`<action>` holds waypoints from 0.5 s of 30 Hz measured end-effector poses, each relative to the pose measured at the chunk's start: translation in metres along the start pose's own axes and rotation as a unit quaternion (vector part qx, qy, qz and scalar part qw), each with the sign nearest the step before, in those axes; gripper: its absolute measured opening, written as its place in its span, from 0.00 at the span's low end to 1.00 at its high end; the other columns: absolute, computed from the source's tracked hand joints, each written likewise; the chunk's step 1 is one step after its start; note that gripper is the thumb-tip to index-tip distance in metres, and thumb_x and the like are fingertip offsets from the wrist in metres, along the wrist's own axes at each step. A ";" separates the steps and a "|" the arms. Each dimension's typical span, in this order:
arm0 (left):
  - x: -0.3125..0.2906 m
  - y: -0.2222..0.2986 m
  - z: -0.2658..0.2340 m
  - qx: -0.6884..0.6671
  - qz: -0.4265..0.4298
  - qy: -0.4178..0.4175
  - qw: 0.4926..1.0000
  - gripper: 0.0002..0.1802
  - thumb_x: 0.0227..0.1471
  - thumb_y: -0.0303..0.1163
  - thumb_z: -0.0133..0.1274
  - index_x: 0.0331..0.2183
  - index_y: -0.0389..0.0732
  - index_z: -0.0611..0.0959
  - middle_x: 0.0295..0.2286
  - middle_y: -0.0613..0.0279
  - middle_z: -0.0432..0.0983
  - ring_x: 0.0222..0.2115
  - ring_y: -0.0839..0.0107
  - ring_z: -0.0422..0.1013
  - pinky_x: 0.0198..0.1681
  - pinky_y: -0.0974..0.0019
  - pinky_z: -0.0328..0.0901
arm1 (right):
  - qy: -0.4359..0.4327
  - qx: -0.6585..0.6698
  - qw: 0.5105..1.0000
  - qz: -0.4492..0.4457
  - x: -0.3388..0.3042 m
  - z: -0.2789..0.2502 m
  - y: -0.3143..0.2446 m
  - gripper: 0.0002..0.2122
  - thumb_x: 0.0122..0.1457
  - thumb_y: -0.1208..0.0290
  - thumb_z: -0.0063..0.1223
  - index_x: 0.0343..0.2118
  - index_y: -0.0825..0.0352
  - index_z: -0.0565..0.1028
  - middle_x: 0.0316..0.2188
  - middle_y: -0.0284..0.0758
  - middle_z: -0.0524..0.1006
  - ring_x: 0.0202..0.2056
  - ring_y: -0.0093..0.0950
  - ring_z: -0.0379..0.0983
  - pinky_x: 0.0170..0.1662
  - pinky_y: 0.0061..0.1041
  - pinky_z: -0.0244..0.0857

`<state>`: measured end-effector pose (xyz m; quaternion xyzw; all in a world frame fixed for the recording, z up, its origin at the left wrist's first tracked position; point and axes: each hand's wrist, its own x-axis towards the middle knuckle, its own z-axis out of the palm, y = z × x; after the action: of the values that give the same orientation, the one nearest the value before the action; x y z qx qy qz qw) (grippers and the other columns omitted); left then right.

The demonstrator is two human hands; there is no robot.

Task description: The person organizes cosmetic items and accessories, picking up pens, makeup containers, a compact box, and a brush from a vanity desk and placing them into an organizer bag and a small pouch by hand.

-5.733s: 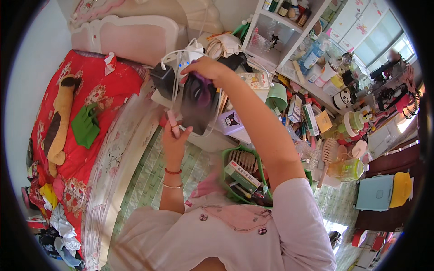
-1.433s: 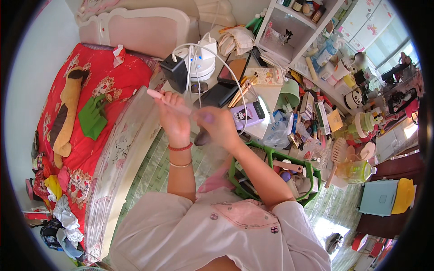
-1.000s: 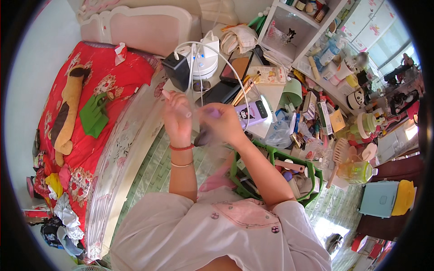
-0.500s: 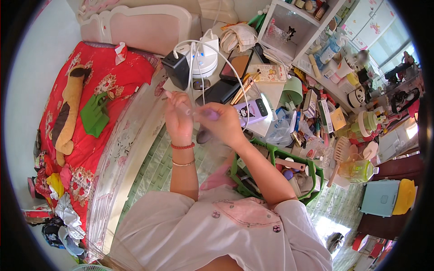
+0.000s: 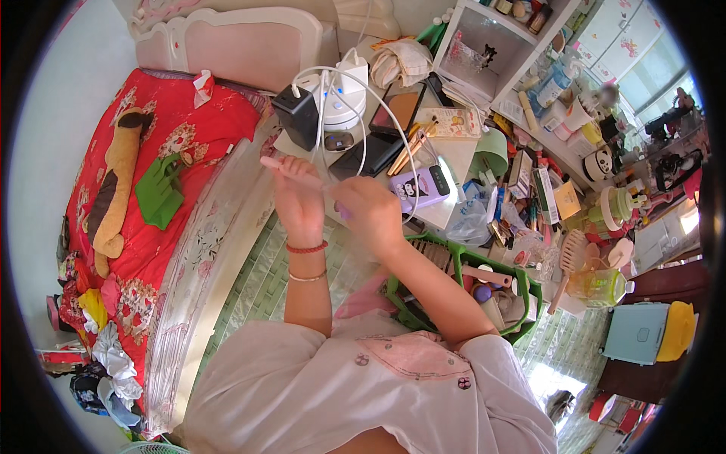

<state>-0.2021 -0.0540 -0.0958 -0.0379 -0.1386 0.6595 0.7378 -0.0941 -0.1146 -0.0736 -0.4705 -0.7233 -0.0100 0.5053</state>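
Note:
My left hand (image 5: 299, 208) is raised palm up over the gap between bed and table. Its fingers are curled round a slim pale pink tube (image 5: 301, 178), which lies slantwise across them. Close beside it on the right, my right hand (image 5: 372, 210) is closed, its back turned up and a little blurred. A small purple thing (image 5: 344, 211) shows under its fingers; most of it is hidden, so its kind cannot be made out. A red bead bracelet (image 5: 307, 247) and a thin bangle (image 5: 308, 277) circle my left wrist.
Ahead, the table (image 5: 446, 214) bears a black charger block (image 5: 297, 117), a white round power strip (image 5: 342, 113) with cables, brushes (image 5: 410, 153) and a purple power bank (image 5: 420, 187). A green basket (image 5: 522, 333) stands at my right, the red-covered bed (image 5: 204, 136) left.
My right hand has shifted slightly left and down, and the purple thing is now more hidden. In my left hand the pink tube shows more and points further left.

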 end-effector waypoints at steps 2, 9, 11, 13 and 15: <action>0.000 -0.005 0.005 0.079 0.042 0.021 0.996 0.10 0.53 0.34 0.34 0.26 0.38 0.64 0.20 0.66 0.55 0.22 0.75 0.53 0.29 0.75 0.53 | -0.020 -0.023 0.999 -0.020 -0.002 0.000 0.003 0.07 0.35 0.79 0.50 0.22 0.67 0.71 0.23 0.33 0.69 0.25 0.29 0.68 0.24 0.25 0.62; -0.004 -0.006 0.010 0.200 0.087 0.037 0.975 0.11 0.52 0.38 0.39 0.25 0.42 0.64 0.19 0.70 0.52 0.21 0.79 0.50 0.28 0.77 0.50 | -0.024 -0.044 0.997 -0.060 -0.005 0.001 0.005 0.08 0.37 0.77 0.48 0.25 0.68 0.71 0.25 0.33 0.68 0.26 0.30 0.68 0.27 0.25 0.63; -0.004 -0.005 0.008 0.194 0.080 0.028 0.977 0.10 0.52 0.38 0.39 0.26 0.42 0.64 0.20 0.70 0.52 0.21 0.79 0.50 0.28 0.77 0.51 | -0.019 -0.038 0.997 -0.060 -0.006 0.001 0.005 0.08 0.37 0.77 0.48 0.25 0.68 0.71 0.25 0.33 0.69 0.26 0.30 0.68 0.28 0.25 0.63; -0.005 -0.004 0.006 0.186 0.073 0.018 0.980 0.10 0.52 0.38 0.39 0.26 0.42 0.64 0.20 0.70 0.52 0.21 0.79 0.50 0.28 0.77 0.51 | -0.014 -0.034 0.997 -0.061 -0.007 0.001 0.005 0.08 0.37 0.77 0.48 0.25 0.68 0.71 0.25 0.33 0.69 0.26 0.30 0.68 0.28 0.25 0.63; -0.004 -0.004 0.003 0.202 0.063 -0.009 0.977 0.08 0.52 0.37 0.39 0.27 0.42 0.64 0.20 0.70 0.53 0.23 0.78 0.52 0.30 0.77 0.51 | -0.012 -0.041 0.997 -0.063 -0.008 0.001 0.007 0.09 0.37 0.77 0.48 0.26 0.67 0.71 0.25 0.33 0.69 0.26 0.29 0.68 0.28 0.25 0.63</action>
<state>-0.1992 -0.0593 -0.0923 0.1089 -0.0066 0.7197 0.6857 -0.0898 -0.1153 -0.0829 -0.4446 -0.7564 -0.0657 0.4752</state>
